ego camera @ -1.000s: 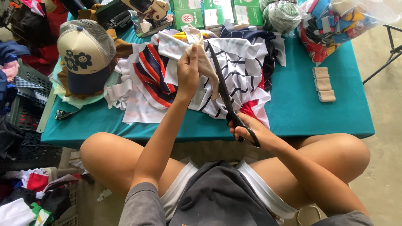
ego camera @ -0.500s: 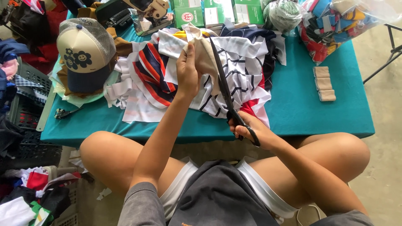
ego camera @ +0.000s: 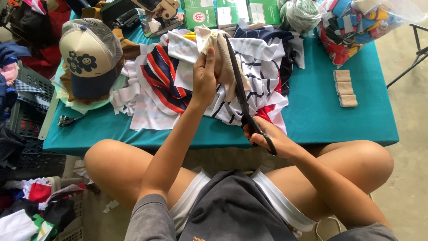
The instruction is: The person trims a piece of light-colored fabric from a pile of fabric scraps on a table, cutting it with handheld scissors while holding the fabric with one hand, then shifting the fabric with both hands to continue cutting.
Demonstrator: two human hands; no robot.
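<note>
Beige cloth (ego camera: 220, 58), a folded strip, is held up off the heap of striped fabric scraps (ego camera: 178, 85) near the far middle of the teal surface (ego camera: 321, 111). Left hand (ego camera: 205, 78) pinches it closed-fisted, thumb and fingers wrapped round the strip, knuckles to the camera. Right hand (ego camera: 272, 138) has its fingers through the loops of long black scissors (ego camera: 243, 96); handles look drawn together, blades lying nearly as one line along the right edge of the strip, tip reaching past its top. Judgement: to cut well here, keep the strip taut between the pinch and the heap, keep the blades square to the fold, and hold the left thumb clear of the blade line, which runs just beside it. Cap (ego camera: 89, 56), cream and navy with flower faces, sits to the left on a pale pile; three small beige rolls (ego camera: 345, 88) stand in a column to the right, well apart from the work; green boxes (ego camera: 227, 13) and a clear bag of coloured scraps (ego camera: 356, 22) line the far edge. Against half a second back: little change. Left hand sits a touch higher on the strip, scissors at nearly the same slant, right hand unmoved at the near edge.
</note>
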